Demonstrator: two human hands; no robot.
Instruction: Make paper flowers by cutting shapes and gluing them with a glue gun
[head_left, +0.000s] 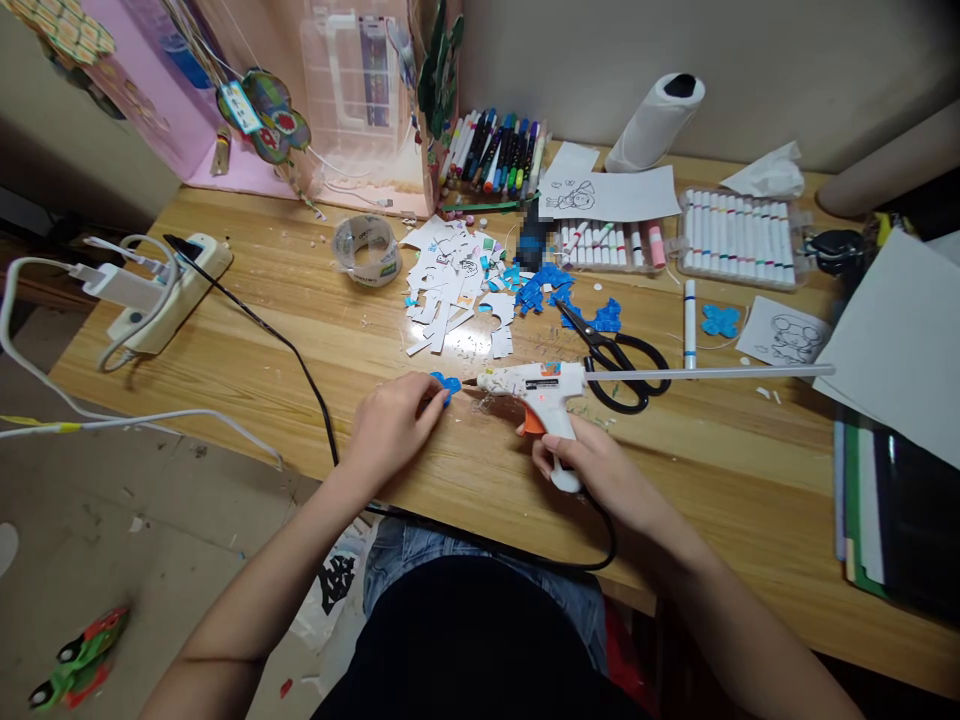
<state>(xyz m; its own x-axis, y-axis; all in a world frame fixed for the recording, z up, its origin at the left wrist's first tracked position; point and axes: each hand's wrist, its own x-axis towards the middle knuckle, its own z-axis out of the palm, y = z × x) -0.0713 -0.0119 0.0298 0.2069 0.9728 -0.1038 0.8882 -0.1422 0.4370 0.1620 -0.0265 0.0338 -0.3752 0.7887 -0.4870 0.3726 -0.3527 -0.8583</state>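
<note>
Hot-glue gun [534, 383] aimed at a small blue cut-out [448, 385] pinned near the front edge of the wooden desk [480, 480]

The right hand [592, 470] grips the gun's handle, nozzle close beside the piece; the left hand [394, 425] pinches the cut-out flat. A good bead likely needs a gentle squeeze, the nozzle low, and fingertips kept off the hot tip. The trigger finger and the cut-out's shape are mostly hidden; whether glue has emerged cannot be made out

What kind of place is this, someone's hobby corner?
Probably a home craft desk. The right hand holds a glue gun, the left hand pins a blue cutout, and markers, scissors and paper scraps cover the wooden table.
</note>
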